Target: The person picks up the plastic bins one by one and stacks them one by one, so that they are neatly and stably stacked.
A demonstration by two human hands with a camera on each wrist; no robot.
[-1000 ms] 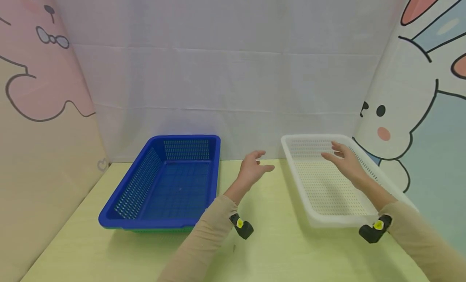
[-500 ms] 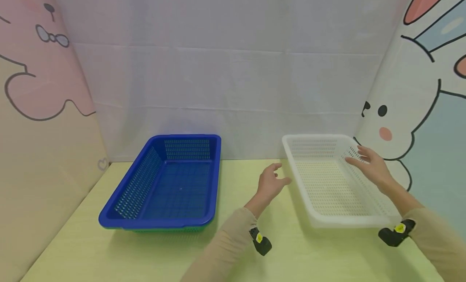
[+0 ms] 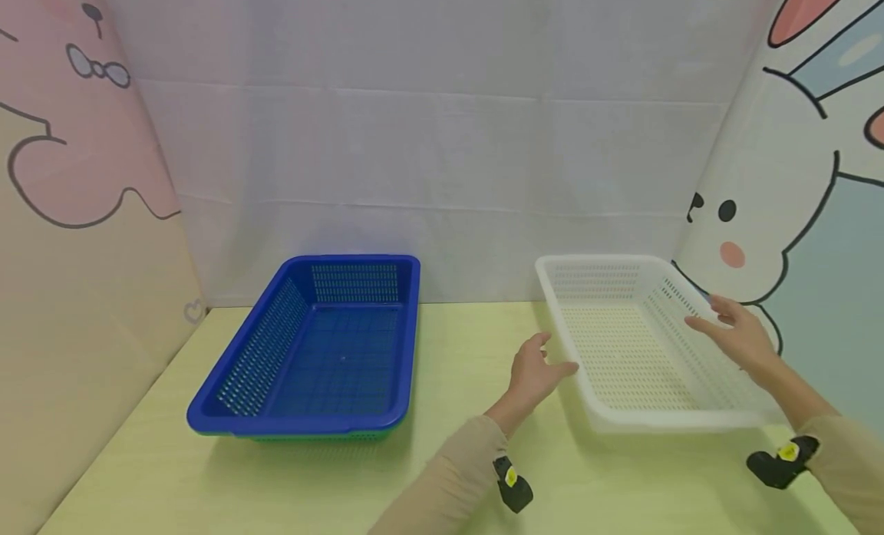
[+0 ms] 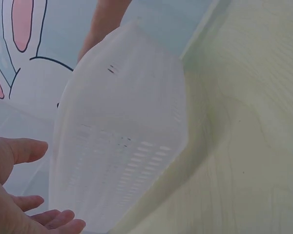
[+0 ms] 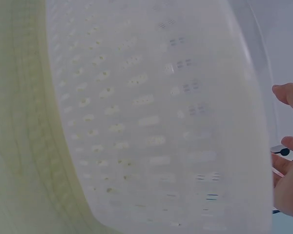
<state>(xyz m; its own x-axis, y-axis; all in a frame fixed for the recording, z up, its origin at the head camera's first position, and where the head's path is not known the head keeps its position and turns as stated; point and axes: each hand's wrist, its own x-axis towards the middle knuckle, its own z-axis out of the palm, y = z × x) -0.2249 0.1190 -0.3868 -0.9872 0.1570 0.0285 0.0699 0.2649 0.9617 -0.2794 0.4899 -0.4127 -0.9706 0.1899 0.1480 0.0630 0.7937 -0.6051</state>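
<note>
A white perforated plastic basket [image 3: 628, 358] sits on the right half of the table, with nothing inside it. At its left long side is my left hand [image 3: 535, 375], thumb and fingers spread apart, the thumb tip right at the rim in the head view. In the left wrist view the fingers [image 4: 27, 152] lie close beside the basket's outer wall [image 4: 122, 102]. My right hand [image 3: 744, 337] hovers over the right long rim, fingers loosely bent with a gap to the thumb. The right wrist view has that hand [image 5: 289, 161] just past the basket's rim.
On the left half of the table [image 3: 470, 458] stands a blue perforated basket [image 3: 297, 425], with a green basket [image 3: 318, 437] showing beneath it. A white cloth backdrop [image 3: 414, 136] rises behind. Cartoon-printed side panels flank the table, a rabbit [image 3: 773, 213] on the right one.
Both hands have moved right and toward the front: the left from between the baskets to the white basket's left side, the right from over its inside to its right rim. The baskets stayed put.
</note>
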